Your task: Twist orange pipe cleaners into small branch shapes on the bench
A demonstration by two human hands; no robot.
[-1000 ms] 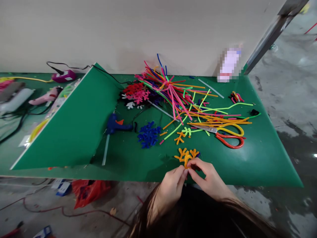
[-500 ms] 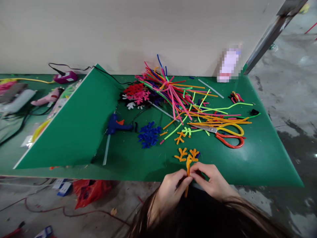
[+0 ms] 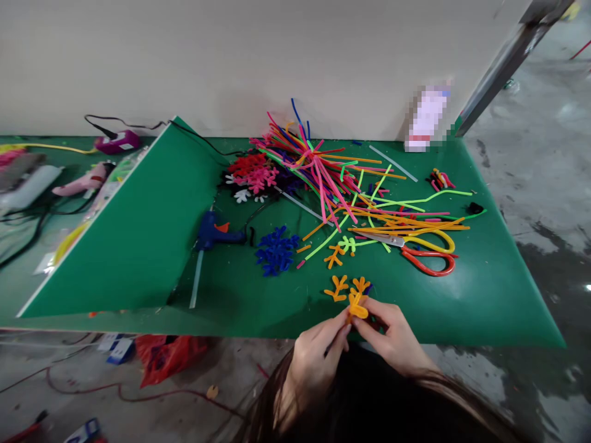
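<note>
Both my hands are closed on the one orange stem (image 3: 356, 306). My left hand (image 3: 318, 351) pinches it from the near left with thumb and forefinger, and my right hand (image 3: 392, 335) pinches it from the right, fingertips almost meeting. The stem sits right over the near edge of the worktop (image 3: 489, 295), just this side of two finished orange sprigs (image 3: 337, 287) lying flat.

Half a second ago the stem stood straight up between my fingertips, its tail hanging down toward me. Now its top is folded over into a short curl and the tail no longer shows. I judge that one bend of this piece has just been made (how tight it is I cannot tell, since my fingers hide its base). The two sprigs have not shifted.

My wrists hang off the near edge, so there is little worktop under them. Bare green lies open to the right of my right hand, out to the corner. There is more to the left, between me and the blue glue gun (image 3: 215, 231) with its clear stick. The slanted green board (image 3: 133, 234) closes off the left side. Farther out are a heap of blue sprigs (image 3: 277, 251), a lone orange one (image 3: 333, 256), the red-and-yellow scissors (image 3: 429, 258) and the tangle of loose stems (image 3: 323, 172) against the wall, all well apart from my hands.
</note>
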